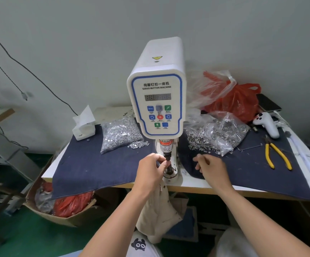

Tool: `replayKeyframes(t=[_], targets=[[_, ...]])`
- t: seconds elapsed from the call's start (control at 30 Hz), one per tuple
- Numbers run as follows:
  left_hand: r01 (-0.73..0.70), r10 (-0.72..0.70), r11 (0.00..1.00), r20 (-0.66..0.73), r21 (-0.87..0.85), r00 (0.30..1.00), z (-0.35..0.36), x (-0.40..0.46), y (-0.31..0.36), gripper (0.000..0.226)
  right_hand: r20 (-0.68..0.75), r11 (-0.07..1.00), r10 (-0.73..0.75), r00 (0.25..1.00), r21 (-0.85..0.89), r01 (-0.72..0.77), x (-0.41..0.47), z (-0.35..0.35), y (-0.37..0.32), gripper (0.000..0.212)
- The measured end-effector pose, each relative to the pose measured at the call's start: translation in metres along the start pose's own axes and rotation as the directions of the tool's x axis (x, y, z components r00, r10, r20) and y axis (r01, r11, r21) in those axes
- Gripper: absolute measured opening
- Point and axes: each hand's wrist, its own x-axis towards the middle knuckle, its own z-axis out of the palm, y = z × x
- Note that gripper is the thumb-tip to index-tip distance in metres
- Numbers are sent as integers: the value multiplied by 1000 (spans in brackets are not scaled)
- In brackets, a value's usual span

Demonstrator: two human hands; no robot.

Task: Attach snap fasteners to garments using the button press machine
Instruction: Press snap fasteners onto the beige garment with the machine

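So the servo button machine sits at the middle of the tabletop, its base right at the front edge, with dark blue cloth spread out on both sides of it. Left hand is up at the press head, fingertips pinching the dark die tip just above the spring post. Right hand hovers just right of the machine over the cloth, fingers loosely curled, and I can't see anything in it. A beige garment hangs down off the front edge below the machine. Bags of silver snap fasteners: one left of the machine, another on the right with loose ones spilled out. Yellow-handled pliers lie near the right edge, red plastic bag toward the back right corner.
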Motion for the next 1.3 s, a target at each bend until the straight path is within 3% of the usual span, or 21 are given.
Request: replayKeyframes(t=[0.2, 0.43, 0.77, 0.9, 0.97, 1.03, 1.1, 1.17, 1.2, 1.3], targets=[[-5, -2, 994, 67, 106, 998, -6, 5, 8, 16, -14, 998, -55, 998, -43, 55, -2, 0, 2, 29], [36, -50, 993, 121, 116, 991, -12, 14, 11, 31, -19, 996, -64, 998, -63, 63, -4, 0, 2, 28], [79, -82, 996, 127, 29, 988, -8, 15, 9, 30, -17, 996, -73, 997, -59, 72, -7, 0, 3, 28], [169, -147, 970, 133, -177, 980, -13, 9, -2, 15, 13, 995, -76, 997, -68, 77, -9, -3, -1, 25], [279, -229, 891, 178, -358, 957, -16, 3, -9, 15, 75, 990, -83, 994, -104, 90, -14, -4, -9, 22], [383, -274, 723, 270, -575, 923, -19, -4, -10, 22, 231, 984, -133, 964, -84, 156, -25, -1, -24, 15], [424, -254, 518, 339, -743, 906, -24, -9, -8, 27, 469, 957, -221, 855, -66, 284, -42, 7, -42, 7], [449, -221, 384, 391, -807, 893, -31, -12, -6, 20, 631, 939, -249, 734, -28, 342, -58, 15, -52, 15], [456, -200, 354, 410, -817, 890, -35, -14, -5, 13, 645, 946, -251, 721, 6, 324, -64, 18, -55, 17], [432, -136, 340, 411, -835, 901, -45, -20, -6, 10, 559, 960, -277, 782, 120, 254, -69, 14, -58, 17]])
